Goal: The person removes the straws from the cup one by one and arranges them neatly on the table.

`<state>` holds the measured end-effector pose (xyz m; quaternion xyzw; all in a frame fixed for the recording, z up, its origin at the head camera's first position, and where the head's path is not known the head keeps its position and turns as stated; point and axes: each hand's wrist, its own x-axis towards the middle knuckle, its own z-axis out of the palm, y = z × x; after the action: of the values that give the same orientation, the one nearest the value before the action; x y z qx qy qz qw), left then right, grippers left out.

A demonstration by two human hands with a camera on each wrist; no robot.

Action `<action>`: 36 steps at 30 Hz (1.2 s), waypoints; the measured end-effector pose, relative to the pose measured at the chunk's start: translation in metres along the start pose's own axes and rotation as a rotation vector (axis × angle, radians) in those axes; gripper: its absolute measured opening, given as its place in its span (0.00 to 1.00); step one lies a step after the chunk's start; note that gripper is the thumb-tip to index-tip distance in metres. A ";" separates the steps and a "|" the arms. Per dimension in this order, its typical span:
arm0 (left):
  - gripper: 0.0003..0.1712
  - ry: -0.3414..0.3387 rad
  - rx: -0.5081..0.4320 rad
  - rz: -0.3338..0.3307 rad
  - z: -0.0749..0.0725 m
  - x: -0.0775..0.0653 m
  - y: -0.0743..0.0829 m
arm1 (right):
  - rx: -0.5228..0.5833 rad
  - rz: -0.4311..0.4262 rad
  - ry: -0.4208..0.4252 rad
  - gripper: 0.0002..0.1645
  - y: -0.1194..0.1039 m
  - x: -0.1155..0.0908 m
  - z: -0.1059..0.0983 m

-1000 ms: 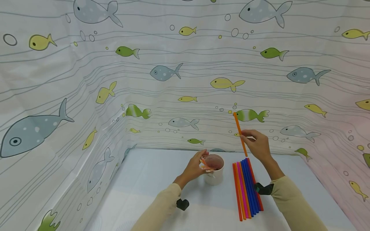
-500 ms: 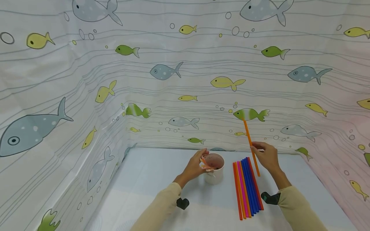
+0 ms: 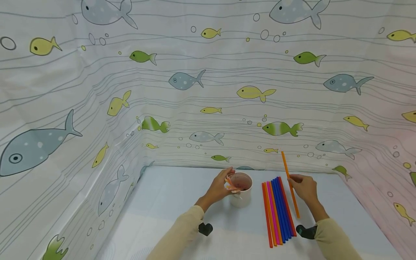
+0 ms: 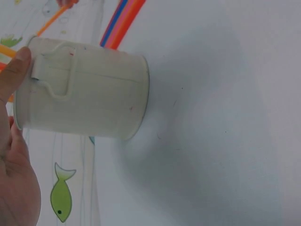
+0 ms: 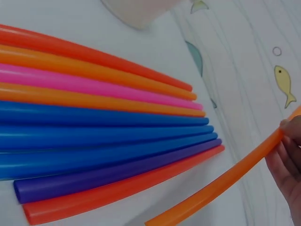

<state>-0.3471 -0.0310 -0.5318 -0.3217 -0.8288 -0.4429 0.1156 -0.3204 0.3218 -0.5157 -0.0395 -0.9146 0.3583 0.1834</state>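
Observation:
My left hand holds a white mug by its rim, thumb on the near side. The mug has a thin handle and stands upright on the table. Orange and pink strips show at its rim beside my fingers; what they are is unclear. My right hand pinches an orange drinking straw near its middle, tilted, just right of a row of straws. In the right wrist view, the held straw slants beside the row, its lower end apart from the red straw.
The row holds several red, orange, pink, blue and purple straws lying side by side on the white table. A fish-patterned sheet rises behind the table and along both sides.
My right hand has moved down and to the right with the orange straw, from above the row's far end to the row's right side. The left hand and mug have stayed put.

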 end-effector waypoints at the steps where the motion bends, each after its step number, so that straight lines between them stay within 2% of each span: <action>1: 0.52 -0.002 0.000 -0.007 0.000 0.000 0.001 | -0.001 0.013 -0.009 0.18 0.002 -0.001 0.001; 9: 0.53 -0.015 -0.008 -0.052 0.000 0.001 0.002 | 0.004 0.116 -0.089 0.18 0.020 -0.013 0.011; 16: 0.53 -0.007 -0.001 -0.036 0.001 0.000 0.000 | -0.002 0.143 -0.111 0.17 0.029 -0.020 0.014; 22: 0.53 -0.018 -0.025 -0.053 0.001 0.001 -0.001 | 0.009 0.197 -0.139 0.17 0.037 -0.023 0.020; 36: 0.53 -0.015 -0.002 -0.036 0.001 0.001 -0.001 | -0.035 0.159 -0.126 0.15 0.045 -0.029 0.027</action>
<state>-0.3489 -0.0300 -0.5329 -0.3102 -0.8349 -0.4434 0.1011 -0.3063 0.3325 -0.5729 -0.0926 -0.9244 0.3573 0.0959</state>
